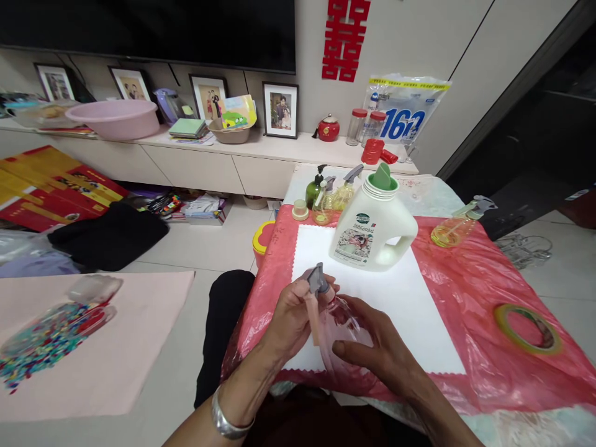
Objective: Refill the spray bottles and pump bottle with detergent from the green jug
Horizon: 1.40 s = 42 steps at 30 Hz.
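A clear plastic spray bottle [342,338] is tilted between my hands above the near part of a white mat. My left hand [289,313] is closed around its grey trigger spray head [318,280] at the neck. My right hand [379,351] wraps the bottle's body, thumb across the near side. Just beyond stands a white detergent jug [377,226] with its neck uncapped and a green spout [382,177] inside. The jug's cream cap [300,210] appears to lie at the left, beside two spray bottles with yellow liquid, one of them a small spray bottle [323,205].
Red plastic film [465,304] covers the table around the white mat [428,316]. A tape roll [528,328] and another spray bottle [459,226] lie to the right. A green pump bottle [314,189] stands at the back. Left is a pink surface [153,323] with scattered colourful beads [41,347].
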Each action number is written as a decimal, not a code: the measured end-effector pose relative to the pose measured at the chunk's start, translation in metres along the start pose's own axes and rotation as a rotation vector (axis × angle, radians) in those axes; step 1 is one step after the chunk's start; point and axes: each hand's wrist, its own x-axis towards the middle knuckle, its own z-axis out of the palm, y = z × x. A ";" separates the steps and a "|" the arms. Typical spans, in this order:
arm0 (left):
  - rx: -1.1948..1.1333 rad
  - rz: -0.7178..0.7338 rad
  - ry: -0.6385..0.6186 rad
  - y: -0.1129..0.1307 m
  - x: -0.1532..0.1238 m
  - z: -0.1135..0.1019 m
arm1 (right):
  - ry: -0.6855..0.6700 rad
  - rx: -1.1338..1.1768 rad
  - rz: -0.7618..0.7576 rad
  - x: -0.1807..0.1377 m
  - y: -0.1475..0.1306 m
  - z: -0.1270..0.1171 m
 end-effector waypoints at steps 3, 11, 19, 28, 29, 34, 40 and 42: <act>0.016 -0.058 -0.056 0.007 0.001 -0.002 | -0.106 0.217 0.033 0.002 0.000 -0.002; 0.021 -0.001 -0.198 0.006 0.001 -0.004 | -0.160 0.475 0.051 0.006 0.004 0.001; -0.021 -0.013 -0.226 0.001 0.001 0.000 | -0.179 0.745 0.046 0.008 0.021 0.011; -0.052 -0.132 -0.069 0.004 0.003 0.009 | -0.203 0.674 -0.027 0.014 0.027 0.006; -0.056 -0.124 -0.056 0.004 0.004 0.011 | -0.204 0.666 -0.041 0.015 0.029 0.006; -0.035 -0.106 -0.030 0.000 0.006 0.014 | -0.170 0.582 -0.156 0.020 0.031 0.004; 0.250 0.020 -0.141 -0.010 0.008 0.002 | -0.055 0.321 -0.345 0.033 0.042 -0.006; 0.375 0.102 -0.163 -0.016 0.008 -0.006 | 0.000 0.164 -0.372 0.038 0.048 -0.009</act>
